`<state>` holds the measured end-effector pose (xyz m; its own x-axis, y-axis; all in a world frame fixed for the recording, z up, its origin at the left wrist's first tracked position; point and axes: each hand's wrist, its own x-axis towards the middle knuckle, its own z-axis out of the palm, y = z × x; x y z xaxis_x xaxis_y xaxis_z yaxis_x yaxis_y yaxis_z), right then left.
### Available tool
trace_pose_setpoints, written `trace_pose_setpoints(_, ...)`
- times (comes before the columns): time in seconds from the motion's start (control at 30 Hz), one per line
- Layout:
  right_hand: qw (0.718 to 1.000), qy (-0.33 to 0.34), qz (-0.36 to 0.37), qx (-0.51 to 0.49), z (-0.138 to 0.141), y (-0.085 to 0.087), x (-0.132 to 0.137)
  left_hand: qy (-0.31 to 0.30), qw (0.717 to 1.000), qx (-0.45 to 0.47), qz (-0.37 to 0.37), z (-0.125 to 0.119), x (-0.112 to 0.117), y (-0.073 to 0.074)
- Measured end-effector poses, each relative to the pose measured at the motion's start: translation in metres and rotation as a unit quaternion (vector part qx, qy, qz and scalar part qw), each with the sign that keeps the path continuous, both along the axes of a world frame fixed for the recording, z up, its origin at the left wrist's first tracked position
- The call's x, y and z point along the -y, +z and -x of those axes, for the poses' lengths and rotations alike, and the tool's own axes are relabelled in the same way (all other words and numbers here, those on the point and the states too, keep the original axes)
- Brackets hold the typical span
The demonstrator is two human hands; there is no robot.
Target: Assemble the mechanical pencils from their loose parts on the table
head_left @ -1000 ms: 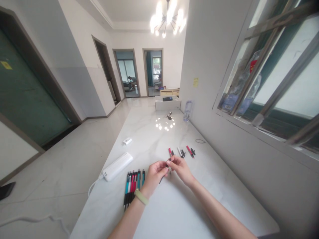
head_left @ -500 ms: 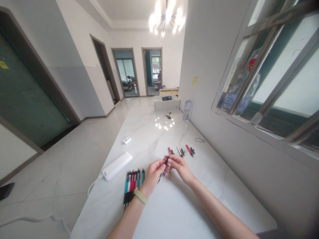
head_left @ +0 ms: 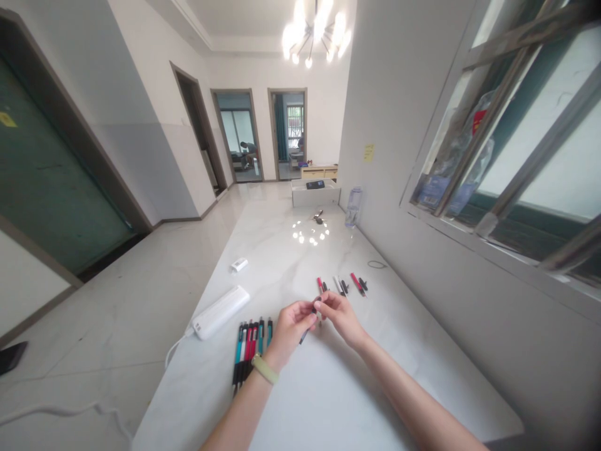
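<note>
Both my hands meet above the white marble table [head_left: 319, 388]. My left hand [head_left: 290, 326] pinches a dark pen [head_left: 306, 334] whose tip points down toward me. My right hand [head_left: 339, 314] has its fingers closed on the pen's upper end. A row of several assembled pens [head_left: 251, 347], teal, red and black, lies just left of my left wrist. Loose pen parts [head_left: 342, 286], red, black and white, lie just beyond my right hand.
A white power strip [head_left: 220, 312] with a cable lies left of the pens, a small white adapter [head_left: 239, 265] beyond it. Farther back stand a white box [head_left: 315, 191], a clear bottle [head_left: 354, 208] and keys [head_left: 319, 218]. A wall with a window [head_left: 511, 138] runs along the right.
The hands stay together on the pen with small finger shifts; the pen's top dipped slightly lower than half a second ago. Nothing else on the table moved.
</note>
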<state>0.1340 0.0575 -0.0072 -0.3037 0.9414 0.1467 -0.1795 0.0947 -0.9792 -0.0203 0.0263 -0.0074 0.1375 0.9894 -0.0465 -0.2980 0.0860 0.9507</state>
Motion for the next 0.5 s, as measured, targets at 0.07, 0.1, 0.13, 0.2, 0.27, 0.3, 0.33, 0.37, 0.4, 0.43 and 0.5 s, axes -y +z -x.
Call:
trace_pose_setpoints(0.07, 1.0, 0.008, 0.009, -0.004, 0.0, 0.0005, 0.0006, -0.007, 1.0, 0.007, 0.003, -0.0002, 0.0002, 0.0009)
trace_pose_setpoints(0.1, 1.0, 0.015, 0.012, -0.004, 0.0, 0.0009, 0.0008, -0.014, 1.0, 0.012, 0.006, -0.0003, 0.0003, 0.0009)
trace_pose_setpoints(0.13, 1.0, 0.02, 0.013, -0.002, 0.0001, 0.0013, 0.0009, -0.018, 1.0, 0.015, 0.007, -0.0004, 0.0003, 0.0006)
trace_pose_setpoints(0.2, 1.0, 0.022, 0.007, 0.004, 0.0003, 0.0018, 0.0006, -0.016, 1.0, 0.01, 0.003, -0.0004, 0.0, -0.0008)
trace_pose_setpoints(0.27, 1.0, 0.016, -0.001, 0.009, 0.0007, 0.0018, -0.0001, -0.007, 1.0, 0.0, -0.004, -0.0003, -0.0007, -0.0029)
trace_pose_setpoints(0.3, 1.0, 0.011, -0.004, 0.01, 0.0009, 0.0017, -0.0004, -0.004, 1.0, -0.004, -0.006, -0.0002, -0.0011, -0.0039)
trace_pose_setpoints(0.33, 1.0, 0.007, -0.005, 0.01, 0.0012, 0.0016, -0.0006, -0.002, 1.0, -0.008, -0.007, -0.0001, -0.0015, -0.0047)
trace_pose_setpoints(0.37, 1.0, 0.004, -0.006, 0.011, 0.0014, 0.0016, -0.0006, -0.002, 1.0, -0.01, -0.006, 0.0, -0.0019, -0.0053)
trace_pose_setpoints(0.4, 1.0, 0.003, -0.007, 0.011, 0.0015, 0.0016, -0.0006, -0.001, 1.0, -0.012, -0.005, 0.0, -0.0022, -0.0057)
trace_pose_setpoints(0.43, 1.0, 0.002, -0.008, 0.011, 0.0015, 0.0017, -0.0004, 0.0, 1.0, -0.013, -0.003, 0.0, -0.0025, -0.006)
trace_pose_setpoints(0.5, 1.0, 0.008, -0.004, 0.008, 0.0009, 0.0018, 0.0003, 0.003, 1.0, -0.01, 0.0, -0.0004, -0.0028, -0.0065)
